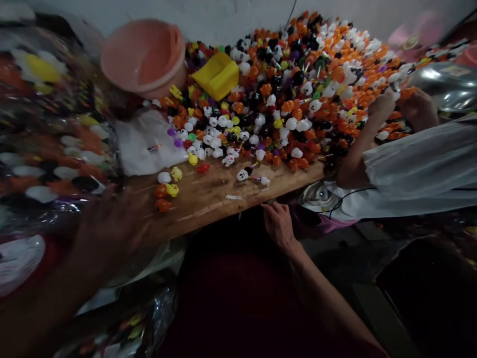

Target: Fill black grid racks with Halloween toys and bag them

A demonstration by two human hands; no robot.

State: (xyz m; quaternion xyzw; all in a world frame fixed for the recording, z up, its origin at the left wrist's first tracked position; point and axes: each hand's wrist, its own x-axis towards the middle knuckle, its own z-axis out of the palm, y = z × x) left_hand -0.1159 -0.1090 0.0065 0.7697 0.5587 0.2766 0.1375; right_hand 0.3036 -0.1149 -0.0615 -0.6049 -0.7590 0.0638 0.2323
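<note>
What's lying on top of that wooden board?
The wooden board carries a big heap of small toys, a yellow tray and a white bag. The board's far part is covered by the heap.

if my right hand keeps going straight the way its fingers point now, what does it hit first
Probably the near edge of the wooden table. The right hand sits just below that edge, fingers pointing up and away toward it. Past the edge, a small white strip lies on the bare wood, then the pile of toys. Depth is hard to judge.

Wooden table (208, 199), heaped small plastic toys (298, 84), pink bowl (143, 57), yellow tray (218, 74), white bag (147, 141)
</note>
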